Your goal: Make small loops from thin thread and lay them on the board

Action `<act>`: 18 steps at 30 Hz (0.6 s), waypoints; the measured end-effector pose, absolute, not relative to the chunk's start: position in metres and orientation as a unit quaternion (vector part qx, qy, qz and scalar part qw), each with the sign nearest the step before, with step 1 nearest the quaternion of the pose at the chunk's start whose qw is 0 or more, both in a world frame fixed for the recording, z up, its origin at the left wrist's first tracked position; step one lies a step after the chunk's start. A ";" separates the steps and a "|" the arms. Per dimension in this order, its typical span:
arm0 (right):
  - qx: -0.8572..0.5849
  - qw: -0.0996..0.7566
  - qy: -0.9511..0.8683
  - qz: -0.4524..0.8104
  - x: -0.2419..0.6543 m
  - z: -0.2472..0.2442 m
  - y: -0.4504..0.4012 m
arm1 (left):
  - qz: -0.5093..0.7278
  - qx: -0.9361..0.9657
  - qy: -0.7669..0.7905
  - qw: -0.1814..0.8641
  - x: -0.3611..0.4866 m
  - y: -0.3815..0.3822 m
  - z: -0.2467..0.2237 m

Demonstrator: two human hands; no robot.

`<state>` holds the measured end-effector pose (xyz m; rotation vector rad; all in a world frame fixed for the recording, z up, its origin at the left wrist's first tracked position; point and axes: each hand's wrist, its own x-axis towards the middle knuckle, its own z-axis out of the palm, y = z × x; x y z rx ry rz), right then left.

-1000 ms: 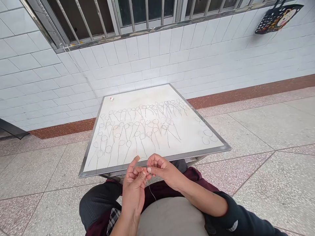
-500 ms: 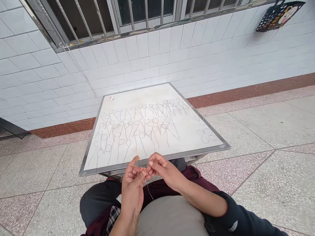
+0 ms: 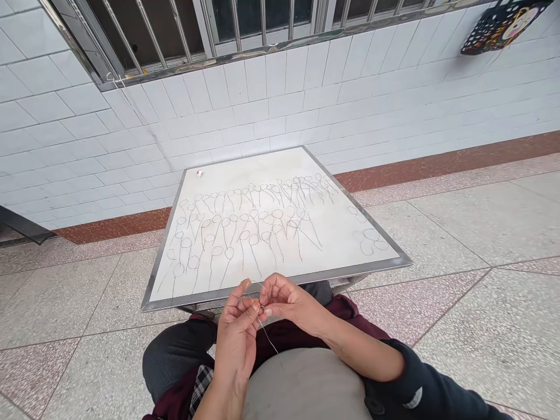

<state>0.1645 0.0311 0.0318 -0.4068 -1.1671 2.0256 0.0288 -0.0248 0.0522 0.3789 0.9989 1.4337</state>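
Between my two hands is a thin wire (image 3: pixel 268 337), bent into a loop at the top with a tail hanging down over my lap. My left hand (image 3: pixel 238 324) pinches it between thumb and forefinger where the loop meets the tail. Close against it, my right hand (image 3: pixel 286 303) has its thumb and fingertips closed on the wire at the same spot. Just past my hands, the white tabletop (image 3: pixel 341 251) bears many looped wires with straight tails (image 3: pixel 228 254), laid in rows. A few plain wire rings (image 3: pixel 371 235) lie at its right side.
The table's metal edge (image 3: pixel 280 284) runs just beyond my fingers. A small red and white object (image 3: pixel 200 174) sits at the far left corner. Behind stands a tiled wall (image 3: pixel 262 125) with a barred window (image 3: pixel 249 26), and a dotted bag (image 3: pixel 503 26) hangs at the right.
My right thumb has lowered toward the left fingertips at the wire's joint, and the right fingers have shifted slightly. The loop shows more clearly above the hands. The view has moved a little.
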 end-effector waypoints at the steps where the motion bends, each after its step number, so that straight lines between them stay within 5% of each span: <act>1: -0.160 0.377 -0.462 0.786 0.165 0.032 0.031 | 0.625 0.166 0.433 0.628 0.029 -0.025 0.052; 18: -0.244 0.464 -0.510 0.682 0.151 0.025 0.019 | 0.633 0.150 0.443 0.616 0.036 -0.021 0.057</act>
